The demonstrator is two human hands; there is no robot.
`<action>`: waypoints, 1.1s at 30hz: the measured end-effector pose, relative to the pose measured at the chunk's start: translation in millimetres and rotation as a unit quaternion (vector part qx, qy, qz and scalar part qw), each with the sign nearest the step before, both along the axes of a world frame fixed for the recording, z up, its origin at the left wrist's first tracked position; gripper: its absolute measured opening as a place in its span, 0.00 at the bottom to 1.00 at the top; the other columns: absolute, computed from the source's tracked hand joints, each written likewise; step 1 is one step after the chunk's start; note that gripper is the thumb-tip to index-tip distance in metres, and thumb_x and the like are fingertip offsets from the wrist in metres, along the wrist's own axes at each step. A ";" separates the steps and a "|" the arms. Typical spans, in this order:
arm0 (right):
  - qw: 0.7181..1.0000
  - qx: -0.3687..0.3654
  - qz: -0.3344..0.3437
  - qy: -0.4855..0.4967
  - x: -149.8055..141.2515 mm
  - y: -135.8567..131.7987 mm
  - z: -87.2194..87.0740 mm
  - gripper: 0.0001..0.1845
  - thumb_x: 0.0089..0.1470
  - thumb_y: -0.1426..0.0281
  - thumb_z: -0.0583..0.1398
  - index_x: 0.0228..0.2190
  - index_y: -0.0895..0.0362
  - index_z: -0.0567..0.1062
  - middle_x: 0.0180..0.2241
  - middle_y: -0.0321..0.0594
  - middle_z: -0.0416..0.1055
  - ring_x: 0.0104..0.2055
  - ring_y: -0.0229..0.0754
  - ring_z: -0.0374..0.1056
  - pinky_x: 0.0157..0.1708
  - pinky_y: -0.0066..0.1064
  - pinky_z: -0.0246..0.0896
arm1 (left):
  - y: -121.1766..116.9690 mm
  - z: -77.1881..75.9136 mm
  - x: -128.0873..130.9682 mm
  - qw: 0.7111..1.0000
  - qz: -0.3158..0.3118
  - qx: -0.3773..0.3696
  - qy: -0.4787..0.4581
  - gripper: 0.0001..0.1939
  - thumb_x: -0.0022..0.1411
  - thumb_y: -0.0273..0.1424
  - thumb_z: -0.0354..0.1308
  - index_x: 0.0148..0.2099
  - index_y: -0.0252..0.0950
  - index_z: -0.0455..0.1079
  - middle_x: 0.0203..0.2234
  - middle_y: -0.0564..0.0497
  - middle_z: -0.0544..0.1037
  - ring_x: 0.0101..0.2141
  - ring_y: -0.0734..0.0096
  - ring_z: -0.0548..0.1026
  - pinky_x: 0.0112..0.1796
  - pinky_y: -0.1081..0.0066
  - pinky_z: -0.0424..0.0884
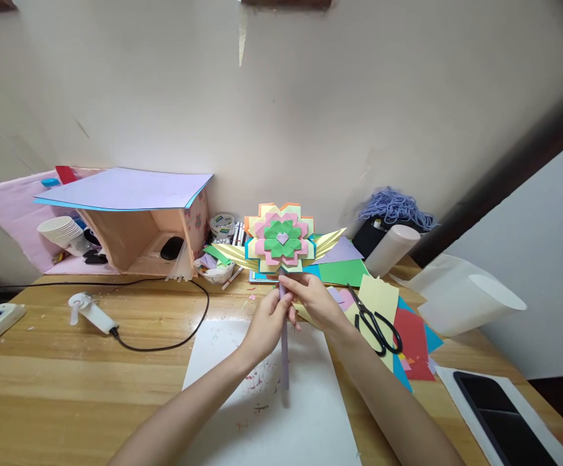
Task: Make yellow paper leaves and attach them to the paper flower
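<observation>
A layered paper flower point(282, 237) in orange, yellow, pink and green, with a small purple heart at its centre, stands upright above the desk. Two pale gold paper leaves point(329, 240) spread from its sides. It sits on a thin lilac stick point(284, 353) that runs down to a white sheet point(272, 401). My left hand point(268, 321) is closed around the stick just under the flower. My right hand point(311, 299) pinches the stick at the flower's base, touching the left hand.
Black scissors point(377, 325) lie on coloured paper sheets point(410, 336) to the right. A black cable point(165, 343) and white handheld device point(92, 312) lie left. A cardboard box point(138, 233), paper cups point(63, 233), a bowl of scraps point(216, 268), purple yarn point(395, 207) and rolled paper point(466, 298) line the back. A tablet point(499, 414) sits at lower right.
</observation>
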State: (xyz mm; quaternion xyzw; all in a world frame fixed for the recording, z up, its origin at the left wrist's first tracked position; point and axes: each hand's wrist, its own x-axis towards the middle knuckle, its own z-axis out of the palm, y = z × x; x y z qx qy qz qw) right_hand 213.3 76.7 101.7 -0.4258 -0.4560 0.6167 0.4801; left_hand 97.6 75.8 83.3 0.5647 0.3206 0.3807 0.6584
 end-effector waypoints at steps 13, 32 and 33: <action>0.996 0.040 -0.068 -0.034 9.9 6.6 2.2 0.15 0.44 0.59 0.64 0.28 0.59 0.76 0.28 0.41 0.74 0.33 0.40 0.68 0.41 0.35 0.62 | 46.5 19.8 -42.8 0.981 0.187 0.003 0.047 0.24 0.51 0.52 0.54 0.30 0.34 0.64 0.26 0.50 0.74 0.30 0.67 0.74 0.37 0.66 0.69; 0.998 0.030 0.033 -0.055 -4.9 -1.1 4.7 0.13 0.48 0.62 0.62 0.25 0.60 0.75 0.27 0.40 0.73 0.31 0.38 0.68 0.37 0.32 0.61 | 63.2 40.4 -78.7 0.980 0.190 0.038 0.049 0.23 0.42 0.50 0.62 0.22 0.33 0.66 0.16 0.54 0.70 0.20 0.75 0.68 0.25 0.74 0.64; 0.997 0.029 0.039 -0.053 -4.9 -1.1 4.6 0.13 0.48 0.62 0.62 0.25 0.61 0.75 0.27 0.40 0.73 0.31 0.38 0.68 0.37 0.31 0.61 | 63.8 40.1 -80.5 0.980 0.188 0.042 0.054 0.23 0.43 0.50 0.62 0.22 0.33 0.66 0.16 0.54 0.70 0.20 0.74 0.68 0.24 0.74 0.64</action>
